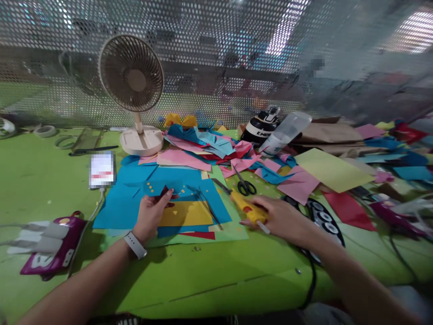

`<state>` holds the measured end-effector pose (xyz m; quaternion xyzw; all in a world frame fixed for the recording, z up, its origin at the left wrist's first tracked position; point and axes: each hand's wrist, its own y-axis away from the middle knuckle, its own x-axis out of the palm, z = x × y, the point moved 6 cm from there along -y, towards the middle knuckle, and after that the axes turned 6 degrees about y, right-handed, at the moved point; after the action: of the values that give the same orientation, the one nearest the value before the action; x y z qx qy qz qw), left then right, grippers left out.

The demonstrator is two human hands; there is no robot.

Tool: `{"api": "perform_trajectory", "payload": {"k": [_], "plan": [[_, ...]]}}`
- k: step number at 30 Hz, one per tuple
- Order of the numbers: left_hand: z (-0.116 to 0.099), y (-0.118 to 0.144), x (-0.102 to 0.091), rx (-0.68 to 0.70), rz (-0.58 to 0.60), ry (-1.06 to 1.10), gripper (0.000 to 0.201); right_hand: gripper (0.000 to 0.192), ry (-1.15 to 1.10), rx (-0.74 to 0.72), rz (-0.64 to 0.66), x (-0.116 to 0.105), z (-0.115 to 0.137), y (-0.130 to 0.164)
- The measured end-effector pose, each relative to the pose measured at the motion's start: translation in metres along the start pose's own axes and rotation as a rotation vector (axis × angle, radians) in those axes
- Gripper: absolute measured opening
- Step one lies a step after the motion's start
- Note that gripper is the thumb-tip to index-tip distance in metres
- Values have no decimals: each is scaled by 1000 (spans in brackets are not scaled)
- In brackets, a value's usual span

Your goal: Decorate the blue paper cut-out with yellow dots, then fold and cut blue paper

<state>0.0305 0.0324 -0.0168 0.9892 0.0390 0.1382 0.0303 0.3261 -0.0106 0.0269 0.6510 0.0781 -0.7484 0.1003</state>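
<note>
Near the middle of the blue paper sheets (115,207), my left hand (154,214) pinches a small dark piece of paper (165,191) between thumb and fingers. Its exact shape is hard to make out. My right hand (275,215) is wrapped around a yellow tool (241,203) that looks like a hot glue gun, its dark tip pointing left over the papers and a pale translucent stick at its rear. A yellow paper sheet (189,213) lies between the hands, with tweezers (210,210) across its right side. Black-handled scissors (246,186) lie just beyond the tool.
A fan (131,74) stands at the back left, near a phone (102,169) on a cable. Purple power strips (56,243) lie at both sides. Paper scraps (203,146), a black bottle (259,128) and a clear bottle (286,133) line the back. A black panel (324,221) lies right.
</note>
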Motion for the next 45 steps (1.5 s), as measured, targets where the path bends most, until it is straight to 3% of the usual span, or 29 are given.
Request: {"api": "perform_trajectory", "payload": {"k": [2, 6, 9, 11, 13, 15, 17, 19, 23, 26, 32, 37, 41, 45], "plan": [[-1, -1, 1, -15, 0, 14, 33, 32, 48, 154, -8, 6, -43, 16], [-1, -1, 2, -21, -1, 29, 35, 32, 69, 258, -72, 17, -113, 47], [-1, -1, 2, -27, 0, 23, 35, 39, 50, 303, -82, 27, -150, 64], [-1, -1, 2, -24, 3, 29, 34, 43, 24, 294, -72, 29, -159, 70], [-2, -1, 2, -17, 7, 45, 33, 43, 49, 265, -58, 23, -153, 73], [-4, -1, 2, -12, 4, 54, 33, 41, 140, 251, -89, 8, -132, 70], [-4, 0, 2, -12, -1, 49, 34, 39, 204, 285, -214, -12, -100, 62], [-4, 0, 2, -15, -3, 47, 35, 36, 125, 263, -284, -19, -58, 45], [-2, 0, 0, -31, 14, 64, 33, 36, -65, 29, -51, 10, 26, -1], [1, -1, -1, -41, 22, 64, 31, 36, 6, -64, 85, 31, 59, -24], [2, -1, -2, -44, 34, 19, 32, 56, 52, -159, 201, 42, 72, -38], [5, -1, -4, -69, 35, -29, 30, 62, -125, -262, 248, 41, 74, -43], [4, -1, -5, -72, 41, -22, 29, 42, -459, -210, 225, 34, 61, -48], [1, 1, -3, -92, 42, -46, 28, 30, -1048, -28, 286, 35, 40, -47]]}}
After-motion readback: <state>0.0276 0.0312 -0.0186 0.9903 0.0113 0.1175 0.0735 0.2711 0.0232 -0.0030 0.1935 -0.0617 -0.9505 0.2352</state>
